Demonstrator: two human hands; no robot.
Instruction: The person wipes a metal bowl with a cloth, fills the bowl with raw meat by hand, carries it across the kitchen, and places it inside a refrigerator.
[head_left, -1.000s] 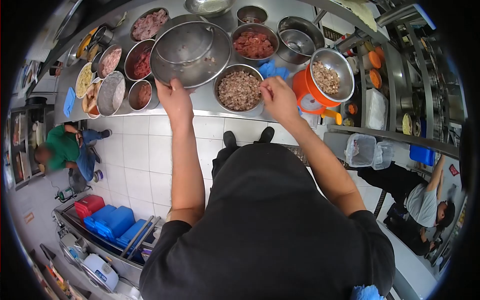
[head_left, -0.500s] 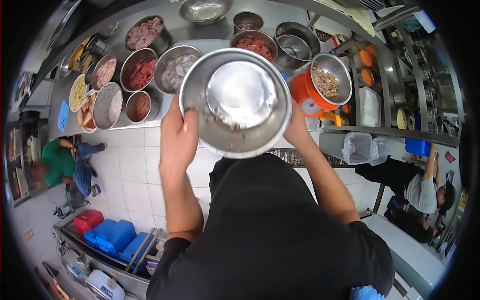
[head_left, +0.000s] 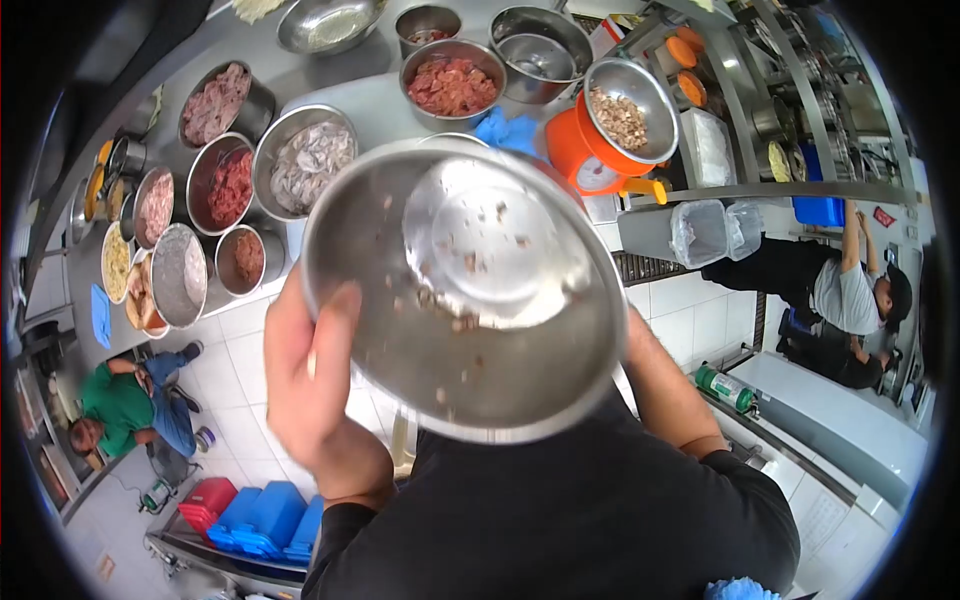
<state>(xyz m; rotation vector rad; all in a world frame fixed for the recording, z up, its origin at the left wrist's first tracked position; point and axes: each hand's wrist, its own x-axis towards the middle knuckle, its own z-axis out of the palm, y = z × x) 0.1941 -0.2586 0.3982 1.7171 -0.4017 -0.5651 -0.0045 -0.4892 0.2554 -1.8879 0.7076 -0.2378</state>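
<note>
A large stainless steel mixing bowl (head_left: 440, 370) is held up close in front of me, tilted so its inside faces me. Small brown bits cling to its base and wall. My left hand (head_left: 310, 375) grips the left rim, thumb inside and the other fingers behind. At the right rim my right hand (head_left: 636, 342) supports the bowl, its fingers hidden behind the metal. Beyond the bowl, an orange kitchen scale (head_left: 575, 150) carries a steel bowl (head_left: 655, 95) of chopped brown pieces (head_left: 618, 118). Blue gloves or cloth (head_left: 505, 130) lie beside the scale.
Several steel containers of raw meat stand on the counter (head_left: 370, 95), including red meat (head_left: 452, 85) and pale strips (head_left: 312, 175). Shelving (head_left: 800, 190) runs along the right. One person in green (head_left: 115, 405) is at left, another (head_left: 845, 290) at far right.
The mixing bowl has come nearer to me and lower, tilting down toward the right. My left hand moved with it. The view has turned, so the counter items appear shifted left.
</note>
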